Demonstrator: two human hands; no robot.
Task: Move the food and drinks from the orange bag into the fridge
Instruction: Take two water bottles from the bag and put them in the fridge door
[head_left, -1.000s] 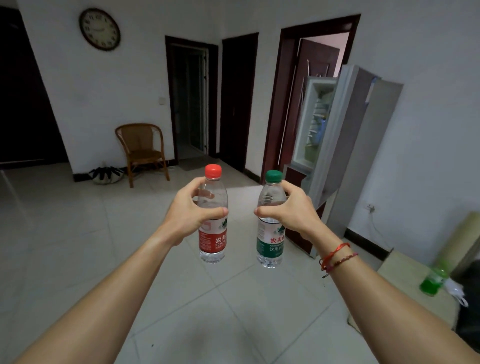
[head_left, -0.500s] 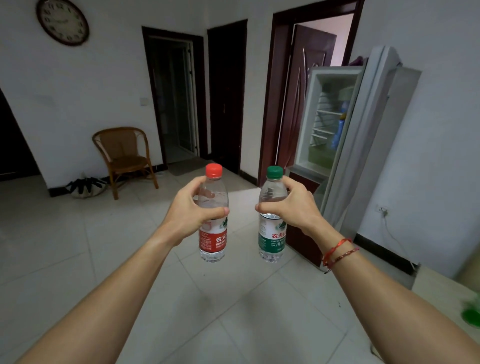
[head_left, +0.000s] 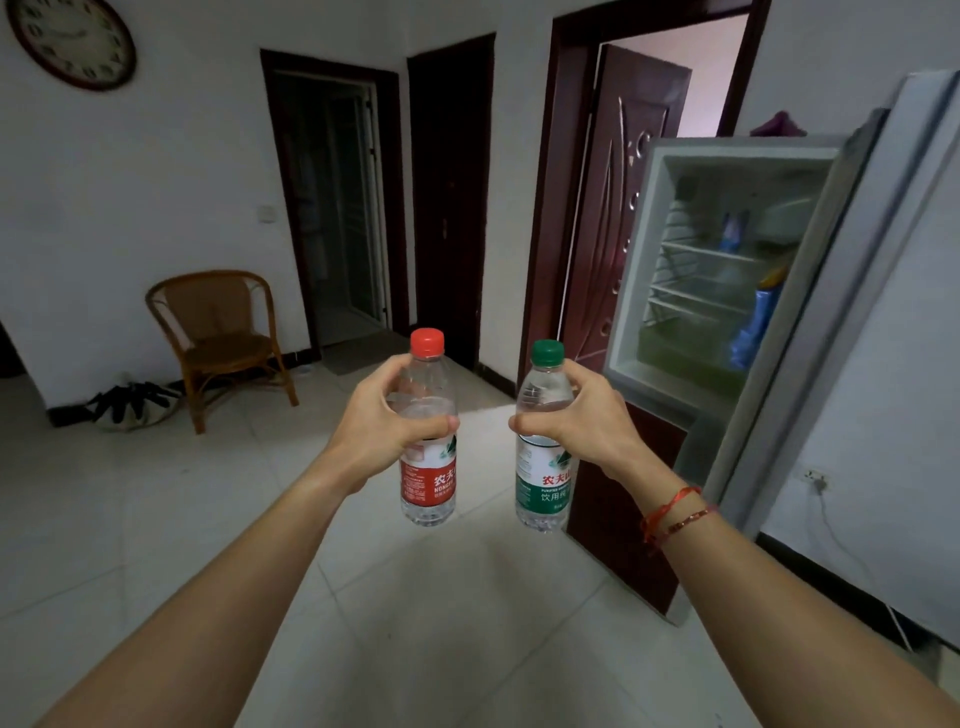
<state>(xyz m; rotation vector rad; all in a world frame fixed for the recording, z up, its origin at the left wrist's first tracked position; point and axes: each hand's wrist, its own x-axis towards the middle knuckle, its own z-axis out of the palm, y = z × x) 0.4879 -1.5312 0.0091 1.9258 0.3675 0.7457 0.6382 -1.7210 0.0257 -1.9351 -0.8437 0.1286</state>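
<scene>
Two water bottles up in front of me, both upright and off the floor. My left hand (head_left: 387, 421) is wrapped round the upper body of the red-capped bottle (head_left: 428, 457), thumb across the front just above its red label. My right hand (head_left: 582, 421) grips the green-capped bottle (head_left: 543, 467) the same way, fingers closed above the green label. The two bottles hang side by side, near each other but not touching, caps about level. Red string bracelets (head_left: 675, 512) sit on my right wrist.

Just beyond the green-capped bottle, to the right, stands the fridge (head_left: 691, 270), upper compartment open, wire shelves showing, something blue (head_left: 750, 332) at its right edge, too blurred to name. Its door (head_left: 852, 291) is swung wide toward the right wall. Below, the dark lower door is closed.

Further out: pale tiled floor (head_left: 156, 519), a wicker chair (head_left: 218, 332) by the far wall, a round clock (head_left: 72, 39) at top left.
</scene>
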